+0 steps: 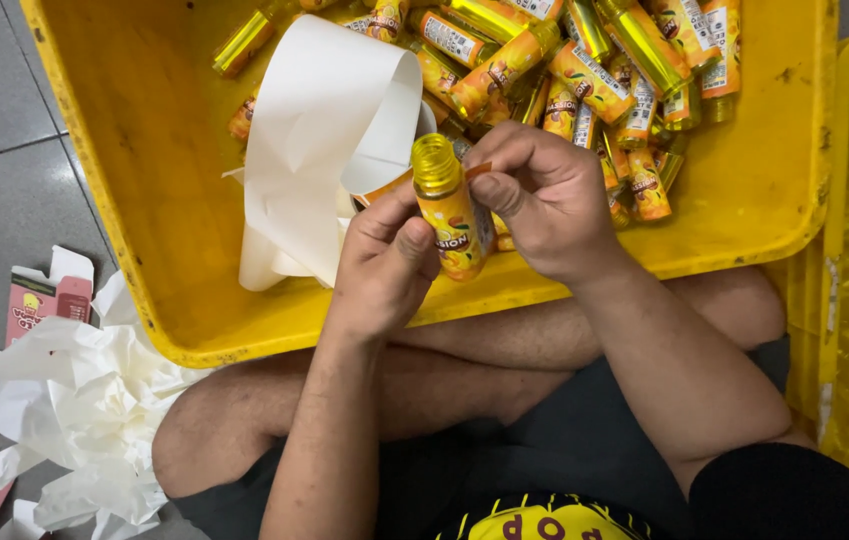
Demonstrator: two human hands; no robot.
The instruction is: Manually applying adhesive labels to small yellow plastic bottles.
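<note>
- Nearest the camera are the person's crossed bare legs [464,390] and dark shorts, with both forearms reaching up from them to a small bottle.
- The small yellow plastic bottle [449,210] stands nearly upright between the two hands, over the near rim of the yellow crate [144,200].
- The left hand [384,265] is closed round the bottle's lower body, thumb pressed on the orange label.
- The right hand [544,200] pinches an orange label edge [477,170] between thumb and forefinger, just beside the bottle's ribbed neck.
- Judging by this, a label is being laid onto the bottle; the step in hand looks like placing its leading edge, which calls for a steady bottle and a smooth press round.
- Just beyond the left fingers curls a white backing-paper strip [329,130].
- Beyond the right fingers lies a heap of labelled bottles [584,80].
- Well left of the hands, crumpled white paper [84,410] and pink cartons [39,300] lie on the floor.
</note>
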